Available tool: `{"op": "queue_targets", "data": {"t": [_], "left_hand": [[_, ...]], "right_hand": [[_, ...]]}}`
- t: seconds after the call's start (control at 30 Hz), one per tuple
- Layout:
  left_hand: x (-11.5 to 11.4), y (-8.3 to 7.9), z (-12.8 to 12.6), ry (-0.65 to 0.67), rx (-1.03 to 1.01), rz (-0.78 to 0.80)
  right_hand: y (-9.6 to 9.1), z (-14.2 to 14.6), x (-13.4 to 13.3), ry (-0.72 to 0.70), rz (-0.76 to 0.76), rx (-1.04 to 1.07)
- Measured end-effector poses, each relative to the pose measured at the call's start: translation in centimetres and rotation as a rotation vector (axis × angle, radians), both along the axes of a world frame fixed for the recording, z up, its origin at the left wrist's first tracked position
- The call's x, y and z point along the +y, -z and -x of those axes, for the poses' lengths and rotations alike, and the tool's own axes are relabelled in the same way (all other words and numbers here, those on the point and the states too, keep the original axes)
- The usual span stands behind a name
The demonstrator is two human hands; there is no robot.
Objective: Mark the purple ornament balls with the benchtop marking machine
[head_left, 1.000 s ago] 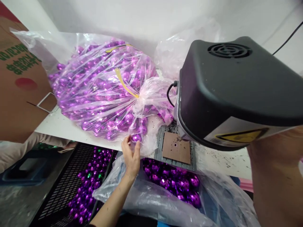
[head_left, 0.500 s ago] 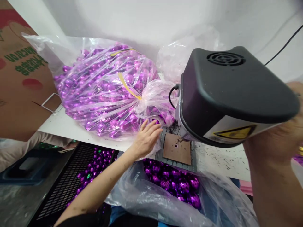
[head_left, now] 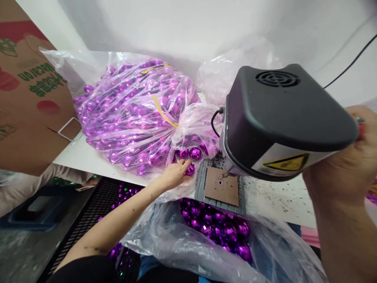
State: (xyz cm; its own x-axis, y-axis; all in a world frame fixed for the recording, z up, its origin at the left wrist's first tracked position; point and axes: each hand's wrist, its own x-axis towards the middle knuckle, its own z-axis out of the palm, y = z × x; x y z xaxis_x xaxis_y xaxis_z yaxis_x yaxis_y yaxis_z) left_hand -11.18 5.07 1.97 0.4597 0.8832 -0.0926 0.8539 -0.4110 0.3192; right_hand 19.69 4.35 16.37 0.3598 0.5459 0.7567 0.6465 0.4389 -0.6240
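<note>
My left hand (head_left: pixel 176 173) is at the mouth of a clear plastic bag (head_left: pixel 188 116), its fingers closed round a shiny purple faceted ball (head_left: pixel 189 169). Several more purple balls (head_left: pixel 195 153) lie just beyond the fingertips. At the right, my right hand (head_left: pixel 350 165) is wrapped round a handle on the black machine (head_left: pixel 282 122); the housing hides most of the grip. Below the machine's front lies a grey base with a brown square plate (head_left: pixel 221 186) that has a small hole. Dark crumbs are scattered round it.
A large tied bag of purple balls (head_left: pixel 132 114) fills the table's left, beside a cardboard box (head_left: pixel 32 118). In front, an open plastic bag (head_left: pixel 176 243) holds purple balls over my lap. A black crate (head_left: pixel 79 220) stands lower left, near another person's sleeve (head_left: pixel 38 184).
My left hand has drawn slightly down and left, and its fingers have closed on a purple ball. More balls show at the bag's mouth. My right hand stays at the machine.
</note>
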Motion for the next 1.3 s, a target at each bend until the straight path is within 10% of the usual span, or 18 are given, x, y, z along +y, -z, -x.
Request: {"op": "queue_targets", "data": {"t": [0.17,0.4,0.83,1.3], "left_hand": [[0.1,-0.3,-0.1,-0.123,-0.541,0.139],[-2.2,-2.0,-2.4,-0.192,-1.419,0.836],[-2.9,0.2,-5.7,-0.296,-1.522,0.912],[-3.6,1.2,-8.4,-0.272,-1.102,0.432]], "right_hand": [[-0.6,0.5,-0.6,-0.101,0.013,0.068],[-0.7,1.0,-0.6,-0.101,0.002,0.08],[-1.1,1.3,-0.8,-0.065,0.013,0.077],[-1.3,1.2,-1.0,-0.041,0.03,0.056]]}}
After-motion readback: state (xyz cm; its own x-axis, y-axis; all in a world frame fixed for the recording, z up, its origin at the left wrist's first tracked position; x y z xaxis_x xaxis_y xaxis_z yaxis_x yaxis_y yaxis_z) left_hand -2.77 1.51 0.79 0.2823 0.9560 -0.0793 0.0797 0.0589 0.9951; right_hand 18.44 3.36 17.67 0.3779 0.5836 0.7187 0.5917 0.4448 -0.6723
